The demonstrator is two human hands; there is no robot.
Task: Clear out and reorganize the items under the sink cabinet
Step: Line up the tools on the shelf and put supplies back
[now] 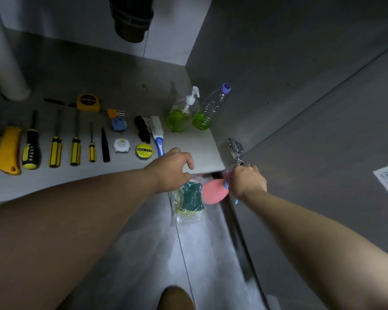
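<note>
My left hand [171, 170] grips the top of a clear plastic bag of green sponges [188, 201], which hangs just below the front edge of the cabinet floor [195, 144]. My right hand [248, 183] holds a pink round brush or scrubber [214, 191] with a bluish handle, close beside the bag and under the door hinge [235, 151]. On the cabinet floor stand a pump bottle with green liquid [180, 118] and a clear bottle with green liquid and a purple cap [210, 110].
Tools lie in rows on the cabinet floor: yellow-handled screwdrivers [55, 151], a yellow utility knife [8, 151], a tape measure [87, 102], a roll of PVC tape [144, 151], a blue-handled brush [158, 135]. A white drain pipe [6, 54] stands left. The open door [323, 153] is right.
</note>
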